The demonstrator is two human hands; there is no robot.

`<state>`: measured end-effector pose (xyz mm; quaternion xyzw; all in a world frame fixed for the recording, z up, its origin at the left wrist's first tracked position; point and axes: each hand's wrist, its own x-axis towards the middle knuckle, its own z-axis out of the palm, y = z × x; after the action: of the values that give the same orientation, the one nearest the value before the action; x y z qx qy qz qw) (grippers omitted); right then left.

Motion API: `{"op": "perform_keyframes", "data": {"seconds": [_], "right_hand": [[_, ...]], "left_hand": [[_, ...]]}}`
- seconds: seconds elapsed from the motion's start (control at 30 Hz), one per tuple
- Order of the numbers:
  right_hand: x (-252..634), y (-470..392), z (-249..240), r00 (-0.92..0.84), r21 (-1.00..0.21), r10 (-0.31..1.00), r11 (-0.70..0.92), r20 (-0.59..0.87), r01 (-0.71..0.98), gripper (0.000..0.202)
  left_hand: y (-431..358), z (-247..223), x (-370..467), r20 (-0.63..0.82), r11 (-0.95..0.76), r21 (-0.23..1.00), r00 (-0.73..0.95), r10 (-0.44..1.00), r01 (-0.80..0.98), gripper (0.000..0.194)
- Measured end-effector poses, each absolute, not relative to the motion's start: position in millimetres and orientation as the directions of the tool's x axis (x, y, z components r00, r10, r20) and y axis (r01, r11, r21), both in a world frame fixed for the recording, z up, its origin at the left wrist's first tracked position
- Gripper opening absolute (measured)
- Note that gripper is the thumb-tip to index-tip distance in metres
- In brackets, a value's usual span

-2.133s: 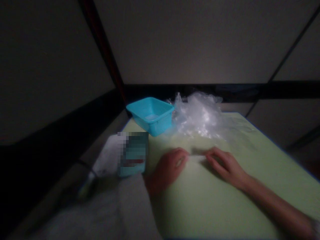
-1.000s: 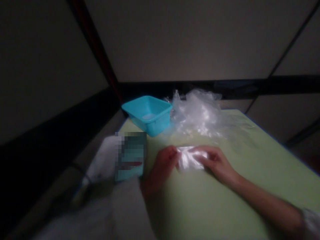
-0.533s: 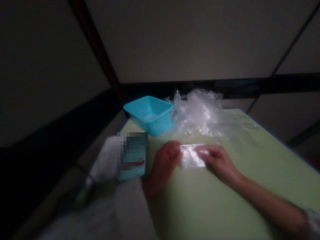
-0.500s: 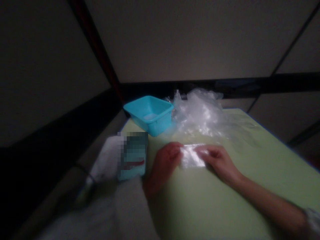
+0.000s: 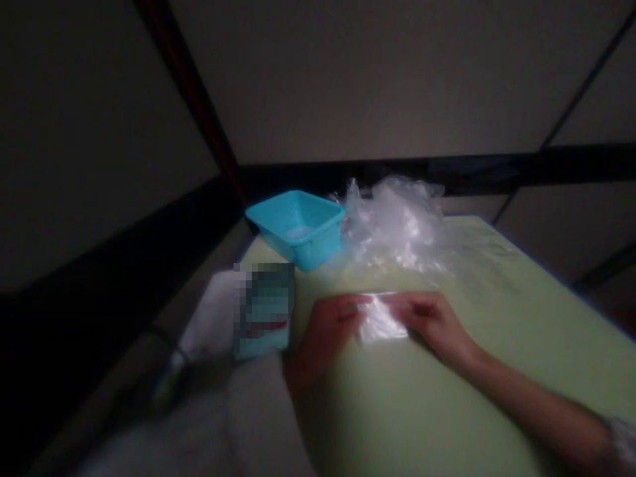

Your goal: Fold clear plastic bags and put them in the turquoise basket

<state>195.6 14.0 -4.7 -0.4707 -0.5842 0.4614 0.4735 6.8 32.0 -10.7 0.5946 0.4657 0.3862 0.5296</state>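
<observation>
Clear plastic piece (image 5: 381, 326), one, two hands (image 5: 328, 331) (image 5: 437, 319) holding

The film (image 5: 382, 324) looks like thin clear plastic, glossy and finely wrinkled, with white glints. The heap (image 5: 402, 228) also looks like clear plastic, crumpled and shiny. The tub (image 5: 320, 250) is smooth plastic with a soft sheen. The surface (image 5: 407, 411) looks smooth and matt; the sleeve (image 5: 265, 417) is matt cloth.

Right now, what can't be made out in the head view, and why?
In the head view:
Clear plastic piece: one corner covered by the right hand.
Teal object: partly masked by pixelation.
Pale patch inside the blue tub: too blurred.
Right sleeve: cut off by the right edge.
</observation>
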Motion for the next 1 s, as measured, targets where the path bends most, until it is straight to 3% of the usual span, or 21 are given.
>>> {"op": "perform_keyframes", "data": {"seconds": [0.27, 0.8, 1.0], "right_hand": [[195.3, 13.9, -7.4, -0.111, -0.993, 0.988, 0.113, 0.108, 0.039, 0.026], [193.9, 12.3, -4.4, -0.079, -0.988, 0.986, 0.149, 0.145, 0.044, 0.030], [193.1, 13.4, -4.3, -0.087, -0.995, 0.992, 0.085, 0.089, -0.042, 0.033]], "left_hand": [[32.7, -10.4, 5.7, -0.021, -0.021, 0.990, 0.304, 0.952, 0.136, 0.037], [29.0, -2.9, 5.7, -0.025, -0.009, 0.995, 0.332, 0.943, 0.102, 0.045], [28.8, -0.7, 6.3, -0.012, -0.025, 0.993, 0.318, 0.948, 0.113, 0.047]]}}
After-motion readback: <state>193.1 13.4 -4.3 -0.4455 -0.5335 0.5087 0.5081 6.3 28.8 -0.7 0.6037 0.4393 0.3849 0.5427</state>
